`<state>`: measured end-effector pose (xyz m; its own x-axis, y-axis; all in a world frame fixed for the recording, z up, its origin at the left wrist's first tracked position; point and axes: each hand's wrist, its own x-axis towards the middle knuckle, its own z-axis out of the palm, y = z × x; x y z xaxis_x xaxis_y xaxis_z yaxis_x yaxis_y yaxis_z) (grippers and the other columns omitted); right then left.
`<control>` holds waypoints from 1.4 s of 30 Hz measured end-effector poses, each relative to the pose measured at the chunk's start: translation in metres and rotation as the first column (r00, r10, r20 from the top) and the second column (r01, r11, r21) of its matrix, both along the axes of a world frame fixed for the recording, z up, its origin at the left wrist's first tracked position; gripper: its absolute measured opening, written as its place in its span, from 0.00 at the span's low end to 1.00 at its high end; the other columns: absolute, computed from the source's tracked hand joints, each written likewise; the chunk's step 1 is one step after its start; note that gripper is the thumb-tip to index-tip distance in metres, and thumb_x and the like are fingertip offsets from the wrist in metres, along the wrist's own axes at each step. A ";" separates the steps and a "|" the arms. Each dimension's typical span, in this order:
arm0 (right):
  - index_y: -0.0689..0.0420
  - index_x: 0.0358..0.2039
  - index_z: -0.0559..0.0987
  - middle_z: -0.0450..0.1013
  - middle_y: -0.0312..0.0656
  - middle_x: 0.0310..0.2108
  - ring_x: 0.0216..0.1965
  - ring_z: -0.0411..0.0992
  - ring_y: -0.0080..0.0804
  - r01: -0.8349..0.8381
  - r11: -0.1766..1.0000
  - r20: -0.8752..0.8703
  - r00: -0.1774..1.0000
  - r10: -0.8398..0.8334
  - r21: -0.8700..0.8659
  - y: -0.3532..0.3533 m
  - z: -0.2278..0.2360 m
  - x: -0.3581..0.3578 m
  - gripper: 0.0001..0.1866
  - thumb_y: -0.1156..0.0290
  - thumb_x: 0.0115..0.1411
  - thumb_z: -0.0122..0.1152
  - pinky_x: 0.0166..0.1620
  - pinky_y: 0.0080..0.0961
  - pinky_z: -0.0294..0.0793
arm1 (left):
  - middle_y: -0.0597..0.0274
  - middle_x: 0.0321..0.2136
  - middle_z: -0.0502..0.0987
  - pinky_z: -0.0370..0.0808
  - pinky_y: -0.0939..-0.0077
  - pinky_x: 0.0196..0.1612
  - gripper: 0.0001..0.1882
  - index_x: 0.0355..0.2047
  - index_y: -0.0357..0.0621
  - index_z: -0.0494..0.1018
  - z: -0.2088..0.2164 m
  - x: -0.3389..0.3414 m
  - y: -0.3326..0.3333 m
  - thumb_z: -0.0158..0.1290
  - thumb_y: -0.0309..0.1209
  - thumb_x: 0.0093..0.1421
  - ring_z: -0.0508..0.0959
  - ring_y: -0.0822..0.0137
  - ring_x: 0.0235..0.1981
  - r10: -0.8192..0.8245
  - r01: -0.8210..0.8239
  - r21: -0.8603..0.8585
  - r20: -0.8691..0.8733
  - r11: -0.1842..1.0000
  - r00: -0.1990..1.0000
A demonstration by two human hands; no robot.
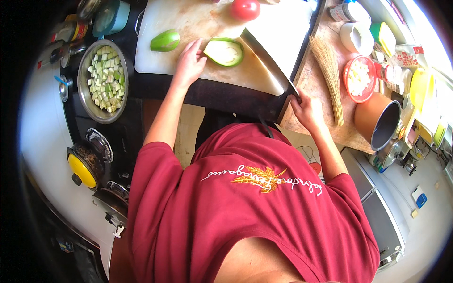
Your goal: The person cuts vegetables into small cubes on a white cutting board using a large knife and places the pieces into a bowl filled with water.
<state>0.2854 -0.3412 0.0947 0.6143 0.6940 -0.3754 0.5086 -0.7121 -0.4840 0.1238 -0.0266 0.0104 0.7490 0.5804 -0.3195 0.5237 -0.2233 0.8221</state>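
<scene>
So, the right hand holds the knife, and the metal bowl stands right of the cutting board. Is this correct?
Not quite: the head view shows the metal bowl left of the cutting board. The right hand does hold the knife.

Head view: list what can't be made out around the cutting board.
Head view:
Knife: handle mostly hidden by the right hand.
Cutting board: far edge cut off by picture's upper edge.
Metal bowl: bottom covered by diced pieces.
Green cut vegetable: underside faces the board.
</scene>
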 end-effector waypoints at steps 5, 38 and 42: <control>0.55 0.41 0.78 0.74 0.47 0.20 0.23 0.75 0.45 -0.033 0.999 0.037 0.999 0.033 0.019 0.001 -0.004 -0.005 0.13 0.67 0.56 0.58 0.29 0.36 0.74 | 0.50 0.50 0.71 0.72 0.77 0.46 0.28 0.53 0.36 0.69 -0.018 0.011 -0.010 0.43 0.15 0.48 0.73 0.60 0.49 -0.077 0.032 0.325 0.127 0.945 0.989; 0.58 0.44 0.77 0.74 0.49 0.21 0.21 0.75 0.42 0.039 0.999 -0.006 0.999 -0.039 0.024 0.007 -0.013 -0.028 0.16 0.68 0.55 0.59 0.28 0.34 0.74 | 0.61 0.46 0.71 0.75 0.82 0.45 0.18 0.49 0.38 0.73 -0.035 -0.005 0.005 0.54 0.19 0.56 0.74 0.74 0.37 0.070 -0.019 -0.200 0.253 0.980 0.965; 0.58 0.44 0.77 0.74 0.49 0.20 0.21 0.75 0.41 0.033 0.998 0.002 0.999 -0.033 0.048 0.005 -0.016 -0.028 0.16 0.68 0.55 0.59 0.28 0.34 0.74 | 0.61 0.46 0.71 0.75 0.82 0.45 0.18 0.49 0.39 0.74 -0.036 -0.006 0.004 0.54 0.19 0.57 0.75 0.74 0.37 0.076 -0.024 -0.191 0.267 0.981 0.961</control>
<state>0.2577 -0.3366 0.0787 0.6382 0.6906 -0.3401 0.4868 -0.7043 -0.5167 0.1181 -0.0230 -0.0255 0.7941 0.5695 -0.2124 0.2809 -0.0339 0.9591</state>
